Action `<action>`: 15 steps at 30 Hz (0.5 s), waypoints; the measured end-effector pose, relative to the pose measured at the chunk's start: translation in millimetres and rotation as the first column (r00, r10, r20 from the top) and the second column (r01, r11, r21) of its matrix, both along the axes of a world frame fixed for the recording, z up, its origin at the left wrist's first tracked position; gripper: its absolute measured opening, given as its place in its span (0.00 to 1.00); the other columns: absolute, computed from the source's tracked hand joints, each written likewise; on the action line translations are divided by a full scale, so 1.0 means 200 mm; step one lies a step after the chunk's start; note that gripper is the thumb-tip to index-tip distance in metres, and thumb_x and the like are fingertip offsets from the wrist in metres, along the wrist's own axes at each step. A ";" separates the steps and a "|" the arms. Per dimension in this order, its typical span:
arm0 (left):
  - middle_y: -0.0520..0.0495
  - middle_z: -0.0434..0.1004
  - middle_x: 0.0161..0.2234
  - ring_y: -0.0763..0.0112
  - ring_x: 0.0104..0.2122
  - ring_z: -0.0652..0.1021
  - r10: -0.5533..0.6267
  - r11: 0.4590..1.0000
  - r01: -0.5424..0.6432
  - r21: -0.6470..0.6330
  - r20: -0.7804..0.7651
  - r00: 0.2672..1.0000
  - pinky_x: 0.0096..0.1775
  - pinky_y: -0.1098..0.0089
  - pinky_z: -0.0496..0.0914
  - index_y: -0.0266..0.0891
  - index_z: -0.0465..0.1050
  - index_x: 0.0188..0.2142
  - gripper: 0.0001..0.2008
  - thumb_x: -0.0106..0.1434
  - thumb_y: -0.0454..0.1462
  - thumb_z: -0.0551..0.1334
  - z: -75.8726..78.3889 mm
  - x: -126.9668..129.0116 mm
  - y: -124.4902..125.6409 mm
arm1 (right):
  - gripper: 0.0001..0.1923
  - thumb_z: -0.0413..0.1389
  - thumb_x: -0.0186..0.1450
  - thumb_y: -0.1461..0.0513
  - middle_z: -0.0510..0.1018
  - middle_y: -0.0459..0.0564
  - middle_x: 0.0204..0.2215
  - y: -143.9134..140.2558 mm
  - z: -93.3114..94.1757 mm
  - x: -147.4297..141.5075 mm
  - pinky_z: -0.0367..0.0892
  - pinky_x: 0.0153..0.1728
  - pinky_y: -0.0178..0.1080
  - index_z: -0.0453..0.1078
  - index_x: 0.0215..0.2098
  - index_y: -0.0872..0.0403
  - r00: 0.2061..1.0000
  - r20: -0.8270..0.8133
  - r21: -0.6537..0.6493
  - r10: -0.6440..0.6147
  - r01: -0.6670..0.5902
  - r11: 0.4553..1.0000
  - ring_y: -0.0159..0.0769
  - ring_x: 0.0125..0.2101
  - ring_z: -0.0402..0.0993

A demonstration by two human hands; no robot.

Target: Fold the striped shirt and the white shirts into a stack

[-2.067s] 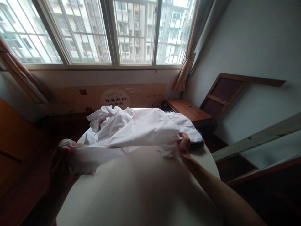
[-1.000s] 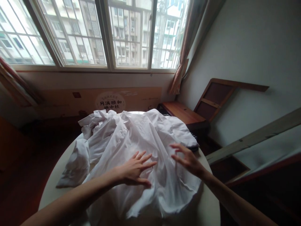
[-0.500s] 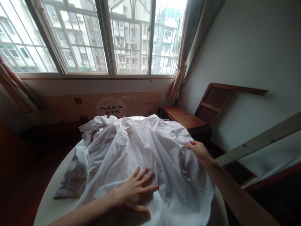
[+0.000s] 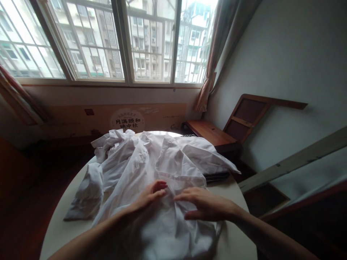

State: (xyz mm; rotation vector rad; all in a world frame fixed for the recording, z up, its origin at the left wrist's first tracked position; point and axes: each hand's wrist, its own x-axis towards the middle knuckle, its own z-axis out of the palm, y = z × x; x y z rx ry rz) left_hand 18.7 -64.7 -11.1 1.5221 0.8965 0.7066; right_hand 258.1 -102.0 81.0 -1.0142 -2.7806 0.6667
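A white long-sleeved shirt [image 4: 130,169] lies spread and wrinkled over a round table [image 4: 235,234]. Its right side is folded inward over the middle, and one sleeve hangs past the table's right edge. My left hand [image 4: 150,193] is over the centre of the shirt, fingers loosely bent with a gap to the thumb. Close by on the right, my right hand [image 4: 203,203] has its fingers stretched out and thumb apart above the folded cloth. Neither hand visibly grips the fabric; whether the fingertips touch it I cannot tell.
A dark flat object [image 4: 217,177] shows under the shirt at the table's right. Beyond are a wooden bench [image 4: 211,133], a decorated board [image 4: 162,115] and a barred window [image 4: 151,50]. A pale rail [image 4: 298,162] slants along the right.
The shirt's right side has been brought inward over its middle, baring the table's right part. My right hand has moved left and come off the edge; my left hand has lifted and curled.
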 end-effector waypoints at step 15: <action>0.52 0.67 0.27 0.81 0.20 0.67 0.637 0.697 -0.522 -0.492 0.090 0.766 0.25 0.77 0.65 0.38 0.60 0.56 0.32 0.50 0.25 0.60 0.07 0.30 0.35 | 0.07 0.54 0.60 0.60 0.73 0.48 0.25 -0.02 -0.23 0.21 0.64 0.30 0.38 0.71 0.28 0.54 0.632 -0.409 0.058 -0.658 0.738 0.672 0.37 0.27 0.69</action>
